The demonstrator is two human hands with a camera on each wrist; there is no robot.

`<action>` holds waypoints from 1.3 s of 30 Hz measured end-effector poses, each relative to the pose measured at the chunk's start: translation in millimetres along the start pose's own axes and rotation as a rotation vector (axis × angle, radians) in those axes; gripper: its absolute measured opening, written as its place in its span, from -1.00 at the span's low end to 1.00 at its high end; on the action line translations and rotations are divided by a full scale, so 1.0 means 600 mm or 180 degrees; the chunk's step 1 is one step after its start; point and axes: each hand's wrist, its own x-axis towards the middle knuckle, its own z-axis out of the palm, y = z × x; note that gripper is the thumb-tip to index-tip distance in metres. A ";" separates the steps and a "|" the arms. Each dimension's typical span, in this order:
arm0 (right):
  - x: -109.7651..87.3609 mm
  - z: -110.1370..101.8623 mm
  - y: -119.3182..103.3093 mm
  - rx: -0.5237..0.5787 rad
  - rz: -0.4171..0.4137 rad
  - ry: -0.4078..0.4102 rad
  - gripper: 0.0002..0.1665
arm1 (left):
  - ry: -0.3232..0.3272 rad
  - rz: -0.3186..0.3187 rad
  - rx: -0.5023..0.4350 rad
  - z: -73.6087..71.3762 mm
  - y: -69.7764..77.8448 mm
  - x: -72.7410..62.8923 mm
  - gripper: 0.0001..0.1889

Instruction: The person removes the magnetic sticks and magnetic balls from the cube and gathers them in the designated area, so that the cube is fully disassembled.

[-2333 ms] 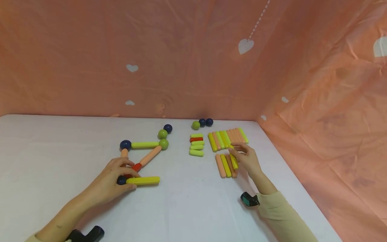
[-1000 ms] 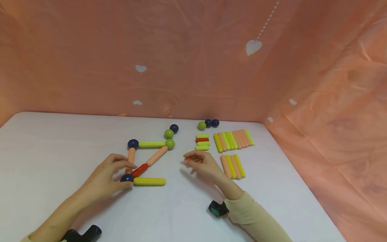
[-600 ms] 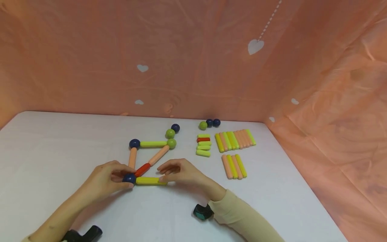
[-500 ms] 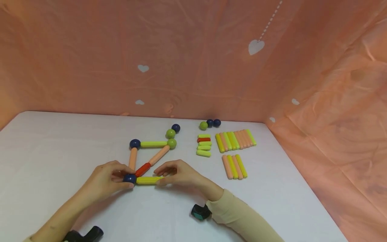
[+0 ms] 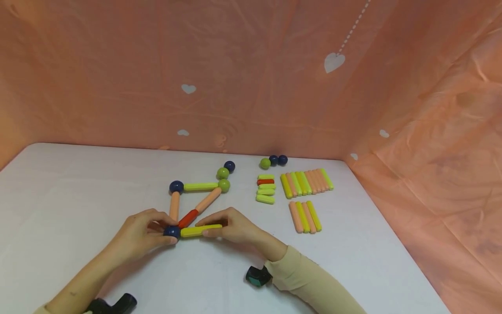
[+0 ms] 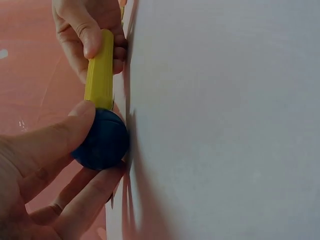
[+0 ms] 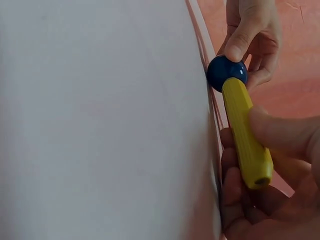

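My left hand (image 5: 141,233) pinches a dark blue ball (image 6: 104,140) between thumb and fingers at the near-left corner of a stick-and-ball frame. A yellow stick (image 7: 245,135) touches that ball and points right, and my right hand (image 5: 233,226) grips it between thumb and fingers. From the same ball a red stick (image 5: 188,218) leads into a peach stick (image 5: 208,200), slanting up to a green ball (image 5: 224,185). Another peach stick (image 5: 174,206) runs back to a second blue ball (image 5: 176,187). A lime stick (image 5: 201,186) joins that ball to the green one.
Behind the frame sit a green ball (image 5: 222,173) and a blue ball (image 5: 229,166). To the right lie short sticks (image 5: 266,192), a long row of sticks (image 5: 307,183), a smaller group (image 5: 305,216) and three balls (image 5: 273,160). A pink curtain (image 5: 251,78) hangs behind the white table.
My right hand laid a yellow stick in the smaller group, then came left to the yellow stick on the blue ball and grips it. That stick's free end now angles slightly away. My left hand stayed put.
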 end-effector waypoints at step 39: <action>-0.169 -0.178 0.084 0.0247 0.1004 0.1925 -0.44 | -0.0125 0.0004 0.0148 0.001 -0.011 0.006 -0.65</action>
